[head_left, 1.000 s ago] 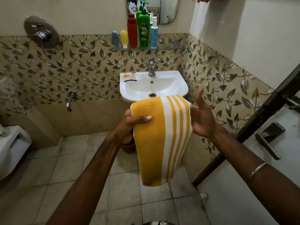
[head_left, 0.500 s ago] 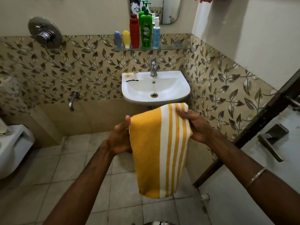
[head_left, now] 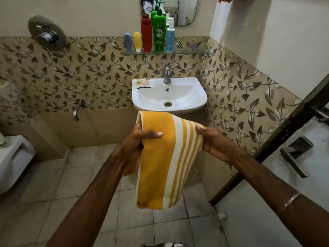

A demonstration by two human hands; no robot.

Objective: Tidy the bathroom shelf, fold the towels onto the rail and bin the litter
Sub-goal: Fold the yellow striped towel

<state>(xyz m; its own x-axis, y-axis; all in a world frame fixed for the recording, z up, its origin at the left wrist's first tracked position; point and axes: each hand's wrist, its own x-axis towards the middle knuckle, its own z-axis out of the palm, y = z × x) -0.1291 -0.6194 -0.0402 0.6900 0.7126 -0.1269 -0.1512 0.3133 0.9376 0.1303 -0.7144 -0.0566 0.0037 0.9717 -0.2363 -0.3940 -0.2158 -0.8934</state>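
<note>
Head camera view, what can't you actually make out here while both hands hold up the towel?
- Towel: its back layer and the left hand's fingers, hidden behind the front layer.
- Sink rim: small orange scraps and a dark strip, too small to identify.
- Towel rail: not in view.
- Toilet: cut off by the left edge.
- Bottle labels on the shelf: too small to read.

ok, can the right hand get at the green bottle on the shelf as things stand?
Probably not yet. The right hand is pinching the yellow striped towel along with the left hand. The green bottle stands unobstructed on the glass shelf beyond the sink.
</note>
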